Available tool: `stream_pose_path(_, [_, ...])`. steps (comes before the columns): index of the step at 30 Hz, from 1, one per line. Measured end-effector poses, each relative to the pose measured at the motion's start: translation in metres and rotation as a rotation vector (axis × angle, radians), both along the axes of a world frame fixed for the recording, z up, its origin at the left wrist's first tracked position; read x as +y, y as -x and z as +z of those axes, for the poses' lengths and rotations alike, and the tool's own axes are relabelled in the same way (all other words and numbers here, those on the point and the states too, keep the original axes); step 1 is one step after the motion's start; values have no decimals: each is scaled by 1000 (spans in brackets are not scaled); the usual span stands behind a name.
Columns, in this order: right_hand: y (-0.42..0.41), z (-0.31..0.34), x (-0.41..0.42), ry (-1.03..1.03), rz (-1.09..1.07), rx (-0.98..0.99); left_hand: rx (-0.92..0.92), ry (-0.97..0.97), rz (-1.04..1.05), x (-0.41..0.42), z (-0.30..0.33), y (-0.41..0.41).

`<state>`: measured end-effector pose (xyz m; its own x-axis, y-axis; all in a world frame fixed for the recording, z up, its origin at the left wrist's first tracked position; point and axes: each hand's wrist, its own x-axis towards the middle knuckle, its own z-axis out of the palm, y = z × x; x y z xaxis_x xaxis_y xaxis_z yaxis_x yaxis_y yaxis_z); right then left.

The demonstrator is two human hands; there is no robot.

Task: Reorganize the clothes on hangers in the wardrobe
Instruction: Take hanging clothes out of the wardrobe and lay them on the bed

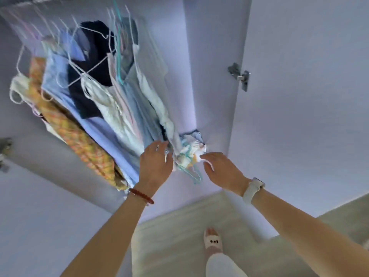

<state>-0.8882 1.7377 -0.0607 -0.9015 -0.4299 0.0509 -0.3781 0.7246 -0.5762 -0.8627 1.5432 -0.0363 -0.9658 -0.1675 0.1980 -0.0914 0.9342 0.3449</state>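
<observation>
- Both hands reach down into the wardrobe: the left hand (pixel 156 160) is relaxed, fingers straight against the bottoms of the hanging clothes (pixel 103 92); the right hand (pixel 218 168) has loosely spread fingers touching a crumpled bundle (pixel 190 151), with no visible grip.
- That bundle, mixed with loose hangers (pixel 192 170), lies between the hands on the wardrobe floor (pixel 211 136).
- To do this well, I'd hold the hanging clothes aside with the left hand and lift one hanger by its hook, so nothing tangles.
- Hanging clothes run lengthwise from the rail (pixel 30 3) down toward the left hand; the bundle has no clear axis.
</observation>
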Motion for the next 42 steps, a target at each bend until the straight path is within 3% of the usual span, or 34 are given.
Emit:
stream_pose_path(4, [70, 34, -68, 95, 80, 33, 87, 23, 146, -56, 44, 44])
stream_pose_path(10, [186, 94, -145, 459, 16, -39, 300, 66, 220, -113, 111, 136])
stream_pose_path(17, [280, 148, -231, 446, -20, -60, 240, 81, 244, -144, 124, 207])
stream_pose_path(24, [304, 146, -253, 231, -120, 58, 348, -13, 167, -162, 111, 213])
stream_pose_path(29, [315, 155, -240, 235, -279, 122, 344, -16, 105, -166, 104, 219])
stream_pose_path(38, [309, 175, -211, 376, -403, 420, 342, 19, 120, -169, 107, 216])
stream_pose_path(42, [266, 144, -177, 309, -385, 406, 478, 75, 13, -155, 121, 208])
